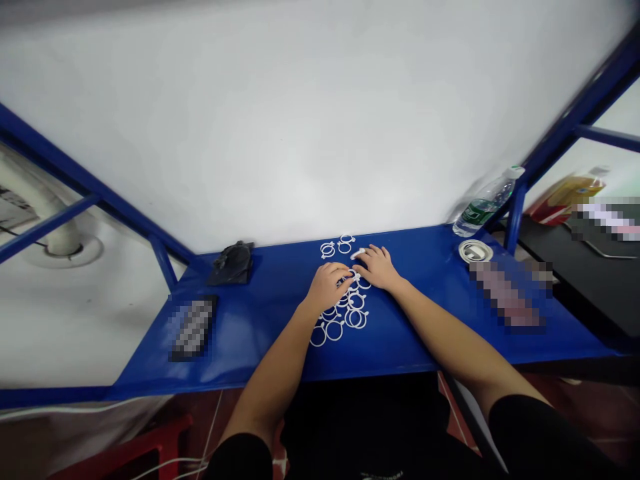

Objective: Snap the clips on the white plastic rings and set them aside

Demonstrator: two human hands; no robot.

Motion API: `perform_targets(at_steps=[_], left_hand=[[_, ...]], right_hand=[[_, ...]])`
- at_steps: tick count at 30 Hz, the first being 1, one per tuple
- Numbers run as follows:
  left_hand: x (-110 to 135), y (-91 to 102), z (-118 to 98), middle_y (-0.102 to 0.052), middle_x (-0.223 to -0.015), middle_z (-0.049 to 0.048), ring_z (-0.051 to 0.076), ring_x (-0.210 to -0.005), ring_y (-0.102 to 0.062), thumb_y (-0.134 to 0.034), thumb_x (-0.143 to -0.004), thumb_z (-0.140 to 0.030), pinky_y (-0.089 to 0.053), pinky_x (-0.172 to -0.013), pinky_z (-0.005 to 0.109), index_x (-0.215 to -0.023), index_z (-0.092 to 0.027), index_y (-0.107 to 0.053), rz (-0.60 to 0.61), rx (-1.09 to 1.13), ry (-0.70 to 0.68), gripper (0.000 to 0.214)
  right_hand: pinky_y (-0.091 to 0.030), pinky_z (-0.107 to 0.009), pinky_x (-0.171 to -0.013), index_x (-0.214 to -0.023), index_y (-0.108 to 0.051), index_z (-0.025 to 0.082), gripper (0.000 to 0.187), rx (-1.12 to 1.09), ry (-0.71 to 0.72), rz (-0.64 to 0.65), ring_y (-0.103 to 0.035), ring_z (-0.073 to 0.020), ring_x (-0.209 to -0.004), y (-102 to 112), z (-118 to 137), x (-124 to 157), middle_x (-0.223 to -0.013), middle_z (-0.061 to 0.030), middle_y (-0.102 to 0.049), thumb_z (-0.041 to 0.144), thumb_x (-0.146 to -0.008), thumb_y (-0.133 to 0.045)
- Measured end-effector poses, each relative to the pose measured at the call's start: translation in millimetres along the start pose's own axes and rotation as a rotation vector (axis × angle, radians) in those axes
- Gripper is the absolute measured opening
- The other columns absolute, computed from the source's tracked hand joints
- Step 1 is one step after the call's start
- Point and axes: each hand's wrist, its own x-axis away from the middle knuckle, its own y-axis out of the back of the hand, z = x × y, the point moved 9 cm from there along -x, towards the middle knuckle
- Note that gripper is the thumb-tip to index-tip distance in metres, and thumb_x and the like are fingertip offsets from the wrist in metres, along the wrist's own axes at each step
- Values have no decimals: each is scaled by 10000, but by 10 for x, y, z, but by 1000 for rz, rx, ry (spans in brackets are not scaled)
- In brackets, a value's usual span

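Backing onto a white wall (pixel 280 133), the blue table (pixel 270 340) carries all the working parts. Blue metal framing (pixel 55 157) rises beside it at left and right. From where I stand, the seated person's arms reach in over the near edge.

A clear, green-labelled water bottle (pixel 475 217) stands at the far right corner. A crumpled black plastic bag (pixel 233 265) lies near the far left corner. A round white roll (pixel 476 252) sits just nearer than the bottle.

The left hand (pixel 330 283) is curled, thumb and fingertips over the far part of the ring cluster; whether it pinches a ring, I cannot tell. The right hand (pixel 377 267) is spread palm down just beside it, fingers towards a small white piece (pixel 358 254); its grip likewise cannot be confirmed. The hands are close together.

The white tabbed rings (pixel 356 310) lie flat, many overlapping, midway along the table between far and near edges. More white rings (pixel 327 251) lie close to the far edge.

Handling: expect each ring to be light and fairly stiff, probably plastic. Smooth surfaces may slide, and tabs may snag neighbouring rings. Recommended hold: pinch the rim beside the tab; avoid bending the tab, likely the weakest point.
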Motion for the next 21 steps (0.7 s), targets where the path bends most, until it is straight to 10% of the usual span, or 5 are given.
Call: perform_targets(at_steps=[21], left_hand=[[9,50,210,-772,-1138,56,231,-1088,-702,-700,-980,-293,-517,-1015,425,-1067,-242,-763,-64,-13,143,119]], right_hand=[[-487,-449,-1024,-1025,-807,212,152,-55,187,6,-680,-288,-1094,45,236,4,-1129,-109,-763,320,-951,-730]])
